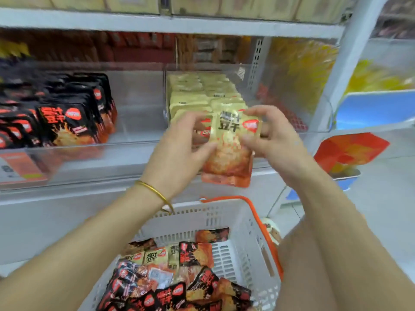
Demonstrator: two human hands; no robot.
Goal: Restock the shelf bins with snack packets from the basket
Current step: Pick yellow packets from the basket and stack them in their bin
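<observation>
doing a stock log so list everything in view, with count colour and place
left bin: one, clear, on the shelf
right bin: one, clear, beside it
black packets: many, black and orange, left bin
gold packets: many, gold, right bin
held packets: at least two, gold and orange, before right bin
basket: one, pale grey, orange handles, below shelf
basket packets: many, black and gold, in basket
bracelet: one, gold, left wrist
left hand: pinches held packets
right hand: pinches held packets

Bare arms (89, 239); thin gold bangle (153, 191), perhaps metal, by left hand (177, 151).
</observation>
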